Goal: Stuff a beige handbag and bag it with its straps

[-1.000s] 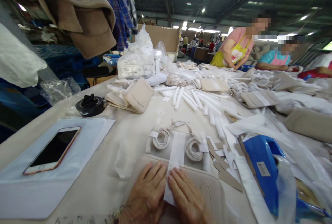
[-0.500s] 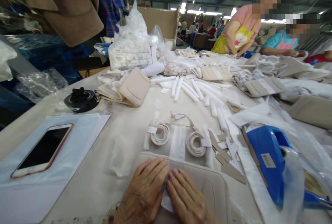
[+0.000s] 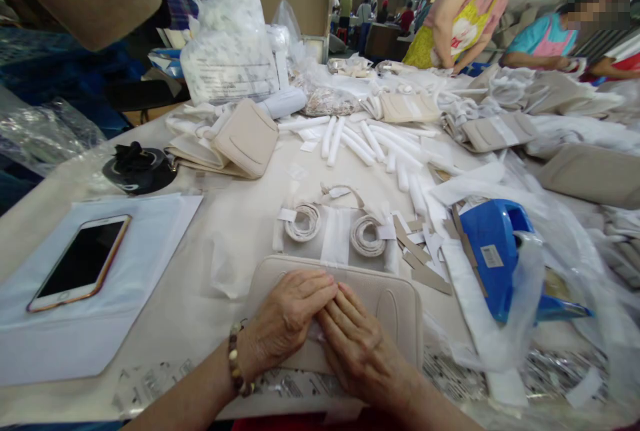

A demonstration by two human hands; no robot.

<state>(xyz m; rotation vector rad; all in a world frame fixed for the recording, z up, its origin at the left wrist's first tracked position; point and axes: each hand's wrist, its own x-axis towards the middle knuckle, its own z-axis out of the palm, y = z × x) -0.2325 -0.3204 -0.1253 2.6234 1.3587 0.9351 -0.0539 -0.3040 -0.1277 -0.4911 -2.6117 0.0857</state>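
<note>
Your left hand and right hand now meet on the beige pouch, apparently pressing; fingers lie together, any grip hidden.

Pouch: is showing plain beige.
Beaded bracelet: is mixing brown, cream and dark tones.
Tape dispenser: is displaying solid blue, its label showing white.
Phone: is pairing black screen with white border and copper edge.
Rods: are staying white.
Apron: is combining yellow with white-and-red print.
</note>
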